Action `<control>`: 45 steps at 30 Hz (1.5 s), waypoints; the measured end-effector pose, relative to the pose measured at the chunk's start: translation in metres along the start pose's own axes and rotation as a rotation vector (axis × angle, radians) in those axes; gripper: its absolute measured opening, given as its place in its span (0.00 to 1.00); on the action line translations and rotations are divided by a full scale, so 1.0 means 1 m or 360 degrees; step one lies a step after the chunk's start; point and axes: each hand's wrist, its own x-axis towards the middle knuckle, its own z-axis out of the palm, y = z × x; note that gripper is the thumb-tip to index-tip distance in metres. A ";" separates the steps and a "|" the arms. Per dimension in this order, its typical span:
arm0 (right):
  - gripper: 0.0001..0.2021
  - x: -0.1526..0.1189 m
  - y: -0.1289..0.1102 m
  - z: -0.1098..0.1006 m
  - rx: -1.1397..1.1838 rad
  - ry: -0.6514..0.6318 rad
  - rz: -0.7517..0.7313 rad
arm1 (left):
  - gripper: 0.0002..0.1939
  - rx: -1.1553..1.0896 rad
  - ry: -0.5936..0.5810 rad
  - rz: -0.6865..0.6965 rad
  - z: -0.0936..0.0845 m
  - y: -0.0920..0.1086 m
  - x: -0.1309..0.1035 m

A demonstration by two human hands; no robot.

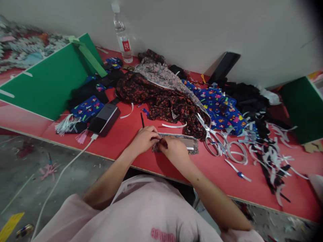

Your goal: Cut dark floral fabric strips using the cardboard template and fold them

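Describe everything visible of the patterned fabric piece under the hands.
The patterned fabric piece is a small, roughly rectangular strip with a mottled grey-brown print and a pale line along its far edge. Towards its right end sit a plain tan patch and a short white band. It lies mostly flat on the red tabletop, lengthwise across the person's front. The left hand and right hand meet over its left part, hiding much of it; their exact grip is unclear.
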 end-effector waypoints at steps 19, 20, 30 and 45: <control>0.08 0.004 0.005 0.001 0.0030 -0.0015 -0.0075 | 0.05 0.0024 -0.0018 0.0015 -0.001 0.001 0.000; 0.08 0.004 0.005 0.001 0.0039 -0.0018 -0.0083 | 0.05 0.0024 -0.0016 0.0016 -0.001 0.001 0.000; 0.08 0.006 0.004 0.000 0.0024 -0.0045 -0.0062 | 0.06 0.0049 -0.0040 -0.0015 -0.001 0.001 0.000; 0.08 0.007 0.004 -0.001 -0.0011 -0.0068 -0.0057 | 0.06 0.0061 -0.0032 0.0006 0.000 0.000 -0.001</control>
